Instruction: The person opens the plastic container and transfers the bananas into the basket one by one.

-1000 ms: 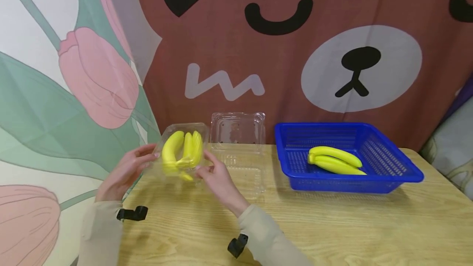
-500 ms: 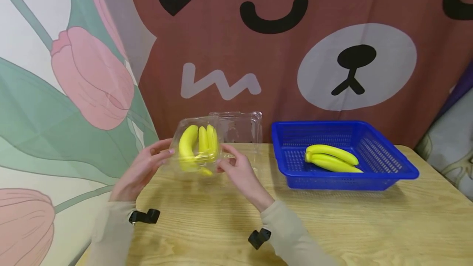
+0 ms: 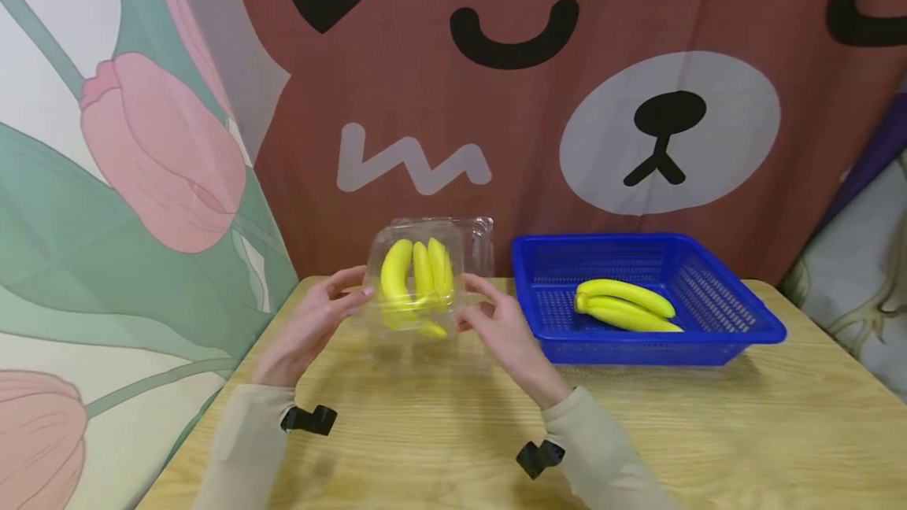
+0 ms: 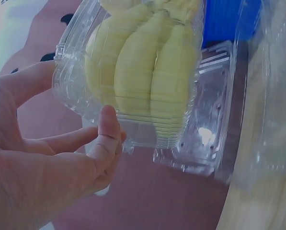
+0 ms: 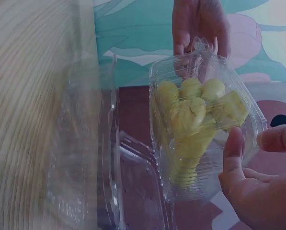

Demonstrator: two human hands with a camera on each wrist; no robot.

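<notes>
Glossy plastic container (image 4: 75,91), plastic basket (image 3: 638,352), wood-grain table (image 3: 425,423)

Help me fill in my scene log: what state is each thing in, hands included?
Held clear plastic clamshell: lifted, tilted, apparently closed.
Bananas inside it: unpeeled, enclosed.
Left hand: gripping its left side.
Right hand: pinching its right edge.
Rear clear plastic clamshell: open, lid raised.
Blue plastic basket: upright, uncovered.
Basket bananas: unpeeled, joined at one end.
</notes>
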